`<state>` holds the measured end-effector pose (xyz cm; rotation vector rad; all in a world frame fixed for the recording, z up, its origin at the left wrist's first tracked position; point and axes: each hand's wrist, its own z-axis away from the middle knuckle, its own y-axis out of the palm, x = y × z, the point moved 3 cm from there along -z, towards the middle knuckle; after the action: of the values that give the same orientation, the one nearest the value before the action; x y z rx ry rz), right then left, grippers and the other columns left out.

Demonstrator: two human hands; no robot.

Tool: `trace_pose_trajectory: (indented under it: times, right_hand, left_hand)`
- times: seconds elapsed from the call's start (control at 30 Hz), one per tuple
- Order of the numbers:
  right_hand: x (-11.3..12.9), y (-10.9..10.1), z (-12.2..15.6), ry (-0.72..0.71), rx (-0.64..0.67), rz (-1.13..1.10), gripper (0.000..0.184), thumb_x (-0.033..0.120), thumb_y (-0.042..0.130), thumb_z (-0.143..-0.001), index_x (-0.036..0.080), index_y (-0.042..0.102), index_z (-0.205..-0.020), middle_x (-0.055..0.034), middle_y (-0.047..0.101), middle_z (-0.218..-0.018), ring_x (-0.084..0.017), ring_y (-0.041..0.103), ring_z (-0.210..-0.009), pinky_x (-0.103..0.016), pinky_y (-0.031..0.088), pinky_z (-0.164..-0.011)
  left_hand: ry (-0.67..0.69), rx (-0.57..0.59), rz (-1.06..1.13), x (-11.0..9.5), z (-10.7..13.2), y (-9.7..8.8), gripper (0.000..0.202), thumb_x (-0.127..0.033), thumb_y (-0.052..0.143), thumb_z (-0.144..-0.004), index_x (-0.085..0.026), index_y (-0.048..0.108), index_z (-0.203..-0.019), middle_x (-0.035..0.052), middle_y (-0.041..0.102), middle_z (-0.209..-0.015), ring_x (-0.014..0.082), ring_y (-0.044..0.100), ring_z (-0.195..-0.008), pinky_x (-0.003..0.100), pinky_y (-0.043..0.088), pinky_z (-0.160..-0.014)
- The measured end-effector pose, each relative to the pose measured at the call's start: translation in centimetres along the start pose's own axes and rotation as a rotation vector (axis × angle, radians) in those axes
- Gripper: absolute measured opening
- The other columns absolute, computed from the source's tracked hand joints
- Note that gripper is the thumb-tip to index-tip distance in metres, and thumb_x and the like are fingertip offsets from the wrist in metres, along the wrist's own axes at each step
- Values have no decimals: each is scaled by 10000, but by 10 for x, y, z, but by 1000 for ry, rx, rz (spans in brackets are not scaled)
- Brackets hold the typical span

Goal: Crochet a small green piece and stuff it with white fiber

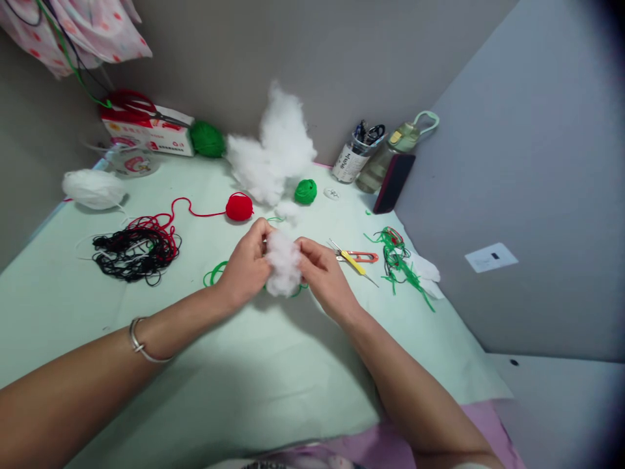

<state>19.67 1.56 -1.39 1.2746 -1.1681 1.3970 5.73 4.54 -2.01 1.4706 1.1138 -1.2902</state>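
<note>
Between my two hands is a tuft of white fiberfill stuffing [284, 264], held above the table. My left hand [247, 264] closes on its left side, thumb and fingers pinched. On the other side my right hand [322, 273] pinches the tuft's right edge. Bits of green yarn [213, 273] show beside and beneath my hands, and how they connect is hidden. A small loose wisp of fiberfill [288, 212] lies just beyond my fingertips. Close to my right hand are a yellow-handled crochet hook [353, 262] and orange thread snips [364, 256], the hook lying across the snips.
A large fiberfill heap [276, 146] leans at the back wall. Red [239, 207], green [306, 191] and white yarn balls [94, 188] stand around, with tangled black yarn [131, 251] at left. Green scraps [398, 257], a phone [393, 184], bottle [383, 166] and pen cup [350, 161] are right.
</note>
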Motion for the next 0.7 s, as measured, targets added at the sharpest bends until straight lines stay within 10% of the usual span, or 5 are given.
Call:
trace_pose_trajectory:
  times: [0.43,0.7]
  right_hand:
    - [11,-20,-1,-127,-184,283,157,207,611,-712,219,470,-644,80,389,-605,-90,305,-587,-276,225,-543]
    - [14,-13,3,-21,13,156,75,248,569,-827,207,568,-765,76,439,-623,-99,385,-593,-273,284,-566]
  left_hand:
    - [-259,275,303,0,-3,-1,280,-417,720,-871,-201,546,-835,-23,528,-811,112,492,-655,244,421,-574]
    - [-34,242,77,10,-5,-6,205,-260,674,-823,-225,474,-852,-19,571,-852,129,517,-706,259,405,-598]
